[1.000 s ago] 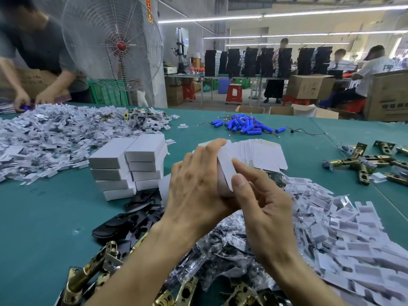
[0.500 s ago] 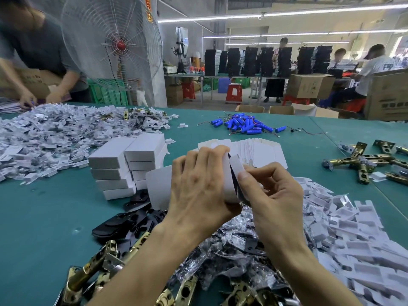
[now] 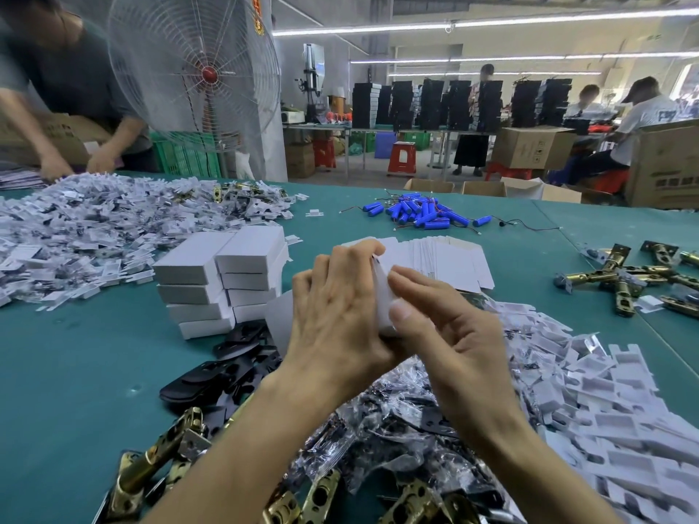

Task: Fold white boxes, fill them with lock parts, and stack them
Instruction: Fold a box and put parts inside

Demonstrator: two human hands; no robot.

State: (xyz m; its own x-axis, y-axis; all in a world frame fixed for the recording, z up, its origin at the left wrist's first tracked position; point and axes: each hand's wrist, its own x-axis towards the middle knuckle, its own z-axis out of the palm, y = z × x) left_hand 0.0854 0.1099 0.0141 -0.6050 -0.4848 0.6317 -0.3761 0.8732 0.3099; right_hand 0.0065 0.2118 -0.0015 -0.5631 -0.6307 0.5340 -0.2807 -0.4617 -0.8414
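Both hands met above the counter (image 3: 75,372): the left hand (image 3: 333,315) gripped a white box (image 3: 384,296) with curled fingers, and the right hand (image 3: 454,342) pinched its flap with thumb and fingers. Finished boxes (image 3: 223,281) stood stacked just left, flat blanks (image 3: 446,259) lay fanned behind, and brass latches (image 3: 159,467) lay nearest

Nothing reads clearly: the red sign (image 3: 258,17) just right of the fan (image 3: 196,70) and the prints on the carton (image 3: 529,147) farther right are too blurred.
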